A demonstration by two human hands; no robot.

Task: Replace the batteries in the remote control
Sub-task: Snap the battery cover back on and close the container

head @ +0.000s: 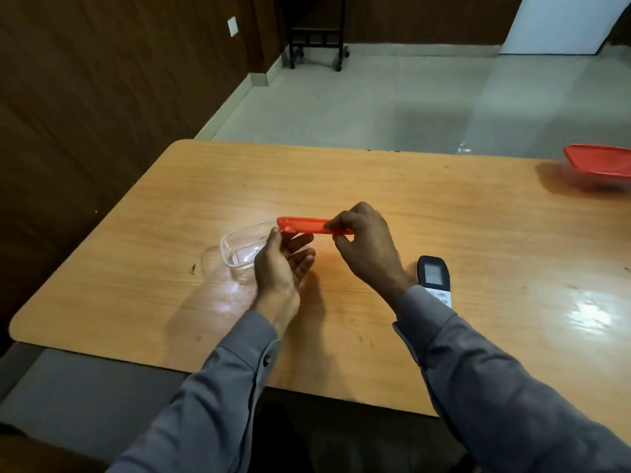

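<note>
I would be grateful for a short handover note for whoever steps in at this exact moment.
Right hand: pinches the red lid, held above the table.
Left hand: open, fingers under the lid's near end, beside the clear container.
Remote control: lies face up on the table, right of the right wrist, partly hidden by the sleeve.
A second red-lidded container sits at the far right edge.
Done: the clear container is open.
Left: the remote is untouched; no batteries visible yet.
</note>
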